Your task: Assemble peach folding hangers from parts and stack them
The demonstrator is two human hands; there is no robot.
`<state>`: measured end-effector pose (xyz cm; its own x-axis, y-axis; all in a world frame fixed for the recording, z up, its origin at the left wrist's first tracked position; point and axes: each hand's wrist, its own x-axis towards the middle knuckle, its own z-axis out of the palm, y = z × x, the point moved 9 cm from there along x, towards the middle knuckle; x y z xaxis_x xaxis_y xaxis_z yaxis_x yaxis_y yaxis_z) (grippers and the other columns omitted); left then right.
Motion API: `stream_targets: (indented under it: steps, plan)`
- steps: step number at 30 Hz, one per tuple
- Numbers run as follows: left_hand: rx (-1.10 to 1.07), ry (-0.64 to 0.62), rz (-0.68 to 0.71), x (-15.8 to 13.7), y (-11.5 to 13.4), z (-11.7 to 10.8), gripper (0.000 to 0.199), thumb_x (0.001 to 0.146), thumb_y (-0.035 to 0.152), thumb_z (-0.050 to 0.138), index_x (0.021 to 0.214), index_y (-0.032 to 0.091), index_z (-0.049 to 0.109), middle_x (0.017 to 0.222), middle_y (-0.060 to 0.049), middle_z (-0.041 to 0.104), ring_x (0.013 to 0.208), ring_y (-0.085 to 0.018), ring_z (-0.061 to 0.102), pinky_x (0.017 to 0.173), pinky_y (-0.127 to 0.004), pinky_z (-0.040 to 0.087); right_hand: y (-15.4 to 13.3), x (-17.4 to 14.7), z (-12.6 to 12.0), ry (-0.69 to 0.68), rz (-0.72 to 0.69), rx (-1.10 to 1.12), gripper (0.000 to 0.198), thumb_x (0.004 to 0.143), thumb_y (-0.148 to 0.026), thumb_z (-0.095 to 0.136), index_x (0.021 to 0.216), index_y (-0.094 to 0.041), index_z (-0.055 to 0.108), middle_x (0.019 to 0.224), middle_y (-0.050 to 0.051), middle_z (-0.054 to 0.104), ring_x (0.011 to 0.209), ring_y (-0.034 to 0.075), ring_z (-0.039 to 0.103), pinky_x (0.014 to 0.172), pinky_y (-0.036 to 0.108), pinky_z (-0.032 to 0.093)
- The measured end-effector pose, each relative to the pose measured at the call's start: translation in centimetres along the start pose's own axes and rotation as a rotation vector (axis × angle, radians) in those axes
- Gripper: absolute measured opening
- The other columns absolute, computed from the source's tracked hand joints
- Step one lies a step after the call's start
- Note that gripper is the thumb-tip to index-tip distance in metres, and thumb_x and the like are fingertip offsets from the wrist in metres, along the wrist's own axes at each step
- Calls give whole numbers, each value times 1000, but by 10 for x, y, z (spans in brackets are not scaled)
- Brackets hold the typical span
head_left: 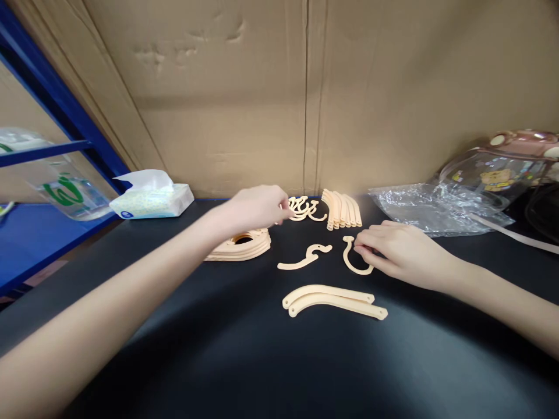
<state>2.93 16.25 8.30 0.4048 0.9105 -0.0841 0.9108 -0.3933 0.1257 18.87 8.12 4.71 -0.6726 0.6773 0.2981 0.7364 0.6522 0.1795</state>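
Observation:
My right hand [399,250] has its fingers closed at the end of a cream plastic hook [348,256] lying on the black table. My left hand [261,206] reaches to the back, its fingertips drawn together beside a small pile of similar hooks [321,216]; whatever they may grip is hidden. Between the hands lies a loose curved piece with a hooked end [301,263]. Nearer to me, two long curved hanger arms [336,304] rest side by side. Below my left wrist is a stack of cream curved pieces [244,250], partly covered by the hand.
A row of curved arms [343,209] stands at the back by the cardboard wall [227,128]. To the left are a tissue pack [152,201] and a blue shelf frame [56,151]. Clear plastic bags [419,206] and a transparent bear-printed container [480,169] occupy the right.

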Motion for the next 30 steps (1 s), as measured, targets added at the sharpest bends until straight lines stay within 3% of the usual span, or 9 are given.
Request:
stream_targets:
  steps: [5, 8, 11, 14, 19, 26, 30]
  plan:
    - [40, 110, -222, 16, -67, -26, 31, 75, 42, 53, 91, 18, 64, 97, -7, 68, 85, -23, 59, 64, -26, 36, 0, 0, 0, 10, -4, -1, 31, 95, -24, 34, 71, -18, 54, 66, 0, 58, 58, 14, 48, 61, 27, 33]
    - [29, 104, -280, 26, -98, -19, 37, 71, 50, 53, 84, 16, 64, 94, -9, 68, 82, -23, 59, 61, -26, 36, -1, 0, 0, 7, -3, -5, 32, 95, -24, 35, 69, -18, 52, 64, 0, 57, 57, 13, 47, 61, 27, 33]
    - [-11, 70, -297, 33, -116, -5, 45, 70, 59, 50, 70, 16, 61, 75, -9, 65, 65, -20, 58, 55, -26, 35, -1, 1, 1, 2, -1, -3, 31, 95, -24, 35, 70, -18, 53, 65, 0, 57, 58, 13, 48, 62, 27, 33]
    - [-44, 38, -289, 39, -122, 7, 45, 68, 60, 51, 58, 16, 56, 59, -7, 58, 51, -17, 50, 50, -27, 31, 0, 0, 2, -5, 4, 1, 31, 95, -24, 35, 71, -18, 53, 66, 0, 58, 59, 14, 49, 63, 27, 33]
    - [-53, 92, -255, 48, -123, 8, 42, 62, 59, 56, 53, 18, 52, 55, -4, 50, 55, -17, 46, 51, -27, 26, 1, 0, 1, 1, 7, 6, 31, 95, -23, 35, 71, -18, 53, 66, 0, 58, 59, 13, 49, 62, 27, 33]
    - [-121, 60, -202, 63, -117, 13, 42, 59, 55, 60, 44, 19, 44, 46, 1, 33, 46, -12, 31, 49, -28, 18, 3, 1, 2, -7, 16, 4, 31, 95, -24, 35, 70, -18, 52, 65, 0, 58, 59, 13, 49, 63, 28, 33]
    - [-163, 47, -254, 62, -117, 12, 37, 59, 51, 62, 48, 17, 52, 48, 1, 37, 46, -11, 31, 48, -28, 21, 5, 1, 4, -28, 24, 12, 31, 95, -24, 35, 71, -18, 53, 67, 0, 58, 60, 14, 49, 63, 28, 33]
